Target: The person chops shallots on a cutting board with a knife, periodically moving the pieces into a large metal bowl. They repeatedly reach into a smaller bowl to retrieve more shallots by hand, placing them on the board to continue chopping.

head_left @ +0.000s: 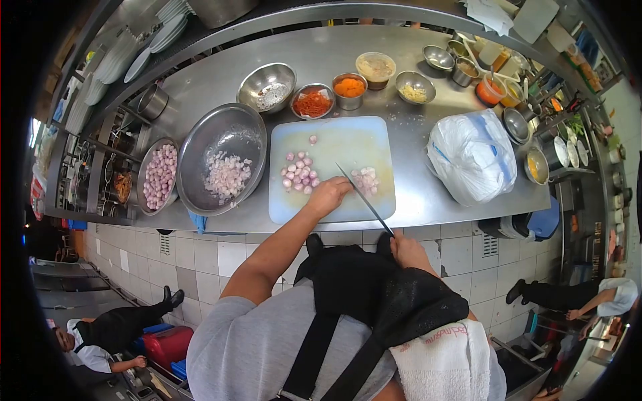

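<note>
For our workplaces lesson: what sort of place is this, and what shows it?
Likely a commercial kitchen: steel counter, stacked plates, prep bowls, and a knife at work on a board.

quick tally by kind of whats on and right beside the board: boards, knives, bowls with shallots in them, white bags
cutting board: 1
knife, in the right hand: 1
bowls holding shallots: 2, the large bowl and the smaller bowl
white plastic bag: 1
total: 5
</note>
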Motion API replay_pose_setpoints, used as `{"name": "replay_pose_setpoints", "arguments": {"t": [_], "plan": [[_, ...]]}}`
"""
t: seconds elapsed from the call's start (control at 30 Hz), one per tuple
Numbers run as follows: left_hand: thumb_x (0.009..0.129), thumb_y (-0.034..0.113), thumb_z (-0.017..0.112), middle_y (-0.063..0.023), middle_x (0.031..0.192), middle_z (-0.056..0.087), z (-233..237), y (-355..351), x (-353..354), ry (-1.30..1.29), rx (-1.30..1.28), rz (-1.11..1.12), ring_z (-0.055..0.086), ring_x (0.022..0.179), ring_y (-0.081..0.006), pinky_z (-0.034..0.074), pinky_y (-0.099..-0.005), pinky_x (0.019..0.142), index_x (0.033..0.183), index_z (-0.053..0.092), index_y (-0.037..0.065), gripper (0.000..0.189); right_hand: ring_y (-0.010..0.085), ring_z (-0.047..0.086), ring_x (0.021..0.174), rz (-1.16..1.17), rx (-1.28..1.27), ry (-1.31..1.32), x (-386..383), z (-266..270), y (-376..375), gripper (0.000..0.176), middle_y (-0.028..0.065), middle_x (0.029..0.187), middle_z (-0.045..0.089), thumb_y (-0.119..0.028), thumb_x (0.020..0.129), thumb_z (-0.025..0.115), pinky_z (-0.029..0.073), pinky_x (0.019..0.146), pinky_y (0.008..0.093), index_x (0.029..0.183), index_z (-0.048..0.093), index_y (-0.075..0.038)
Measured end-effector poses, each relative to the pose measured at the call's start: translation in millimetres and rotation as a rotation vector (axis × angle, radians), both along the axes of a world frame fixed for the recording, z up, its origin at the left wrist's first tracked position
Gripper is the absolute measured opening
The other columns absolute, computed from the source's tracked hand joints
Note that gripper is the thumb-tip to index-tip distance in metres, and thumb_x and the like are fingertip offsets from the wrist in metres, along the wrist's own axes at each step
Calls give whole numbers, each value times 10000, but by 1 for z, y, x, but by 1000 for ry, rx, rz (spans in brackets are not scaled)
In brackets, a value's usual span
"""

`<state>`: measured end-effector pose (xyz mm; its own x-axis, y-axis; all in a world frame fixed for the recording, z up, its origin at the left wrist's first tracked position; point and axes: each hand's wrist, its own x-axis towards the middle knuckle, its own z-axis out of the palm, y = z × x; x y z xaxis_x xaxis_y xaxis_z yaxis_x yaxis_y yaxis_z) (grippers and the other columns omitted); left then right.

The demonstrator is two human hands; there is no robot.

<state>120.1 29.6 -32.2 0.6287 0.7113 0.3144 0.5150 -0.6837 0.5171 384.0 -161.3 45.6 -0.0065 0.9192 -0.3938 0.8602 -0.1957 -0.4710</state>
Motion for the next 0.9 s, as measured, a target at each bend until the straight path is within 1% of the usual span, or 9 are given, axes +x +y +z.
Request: {"name": "replay_pose_setpoints", "arguments": {"t": [0.07,0.17,0.3,0.37,0.47,0.57,0.67,0.8,0.9], "plan": [[831,-22,701,-73,1058,727,2,-1,0,-11,6,-9,720,987,-296,616,-416,826,977,735,79,181,539,707,882,12,23,26,3,-29,4,276,306,906,732,-267,1068,545,546,808,658,1204,608,-36],[819,-27,706,-71,1059,728,1,-2,1,-27,36,1,723,987,-292,617,-414,821,981,739,80,197,535,708,875,59,12,-23,3,-6,11,267,305,902,732,-267,1067,545,547,802,656,1189,607,-38],[811,-35,707,-70,1060,730,1,-3,0,-22,33,15,726,981,-290,618,-412,816,982,745,82,210,535,708,869,13,19,-13,3,-18,3,263,304,900,733,-264,1066,550,545,795,658,1190,608,-39],[814,-35,708,-69,1063,731,0,-3,2,-23,25,19,726,984,-288,617,-412,813,979,746,83,207,533,709,869,56,25,31,7,-28,13,261,300,899,734,-269,1066,555,547,797,655,1191,610,-47],[821,-33,709,-66,1068,734,-2,-2,-1,-31,50,24,727,990,-285,616,-410,807,977,750,86,200,535,708,861,48,35,-3,4,5,10,262,296,896,735,-274,1068,557,547,790,658,1193,610,-49],[826,-28,712,-64,1068,738,2,-5,0,-46,57,16,729,995,-283,616,-408,806,979,754,90,198,536,706,838,50,34,7,8,-29,8,266,293,875,734,-283,1071,556,549,774,657,1187,608,-49],[826,-25,716,-62,1066,742,3,-3,1,-39,50,35,732,994,-284,617,-407,808,982,759,92,200,538,704,820,74,70,8,9,-1,10,263,290,859,732,-278,1072,552,548,764,660,1192,609,-50],[823,-22,720,-61,1065,745,2,-5,1,-56,43,43,734,986,-287,618,-407,810,986,761,88,200,538,704,816,48,72,-10,10,-23,3,256,292,853,731,-268,1071,552,549,765,658,1190,614,-49],[823,-19,721,-60,1065,747,4,-6,1,-56,39,51,734,987,-285,619,-407,812,983,762,83,194,540,703,818,90,79,16,13,-19,10,256,296,857,731,-258,1070,550,549,772,658,1189,620,-42]]}}
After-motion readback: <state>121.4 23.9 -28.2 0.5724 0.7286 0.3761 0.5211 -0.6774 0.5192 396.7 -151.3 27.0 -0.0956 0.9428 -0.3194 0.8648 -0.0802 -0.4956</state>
